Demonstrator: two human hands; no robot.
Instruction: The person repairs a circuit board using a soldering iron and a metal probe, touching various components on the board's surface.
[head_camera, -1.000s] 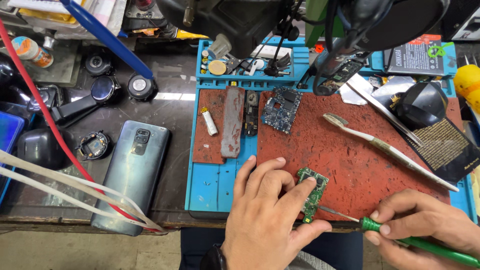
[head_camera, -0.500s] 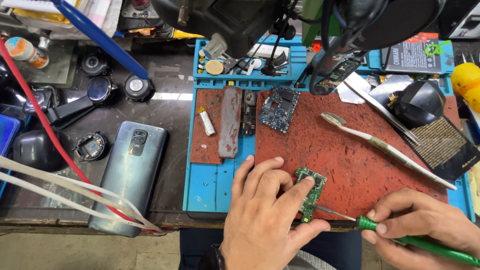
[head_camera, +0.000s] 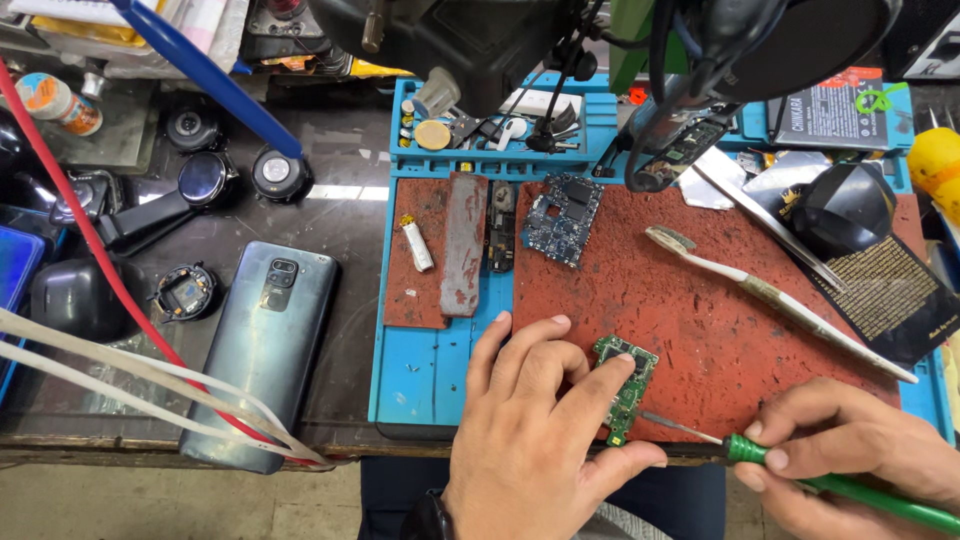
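My left hand (head_camera: 535, 440) pins a small green circuit board (head_camera: 627, 385) against the red mat (head_camera: 700, 320), with fingers on its top and left edge and the thumb below it. My right hand (head_camera: 850, 455) grips a green-handled screwdriver (head_camera: 830, 482). Its thin metal tip points left and reaches the board's lower right edge. A dark blue circuit board (head_camera: 560, 218) lies farther back on the mat, apart from both hands.
A grey phone (head_camera: 265, 345) lies face down to the left, crossed by white and red cables (head_camera: 120, 365). A worn toothbrush (head_camera: 770, 298), tweezers (head_camera: 770, 225) and a black stencil plate (head_camera: 890, 295) lie at the right. Small parts fill the blue tray (head_camera: 430, 365) at the back.
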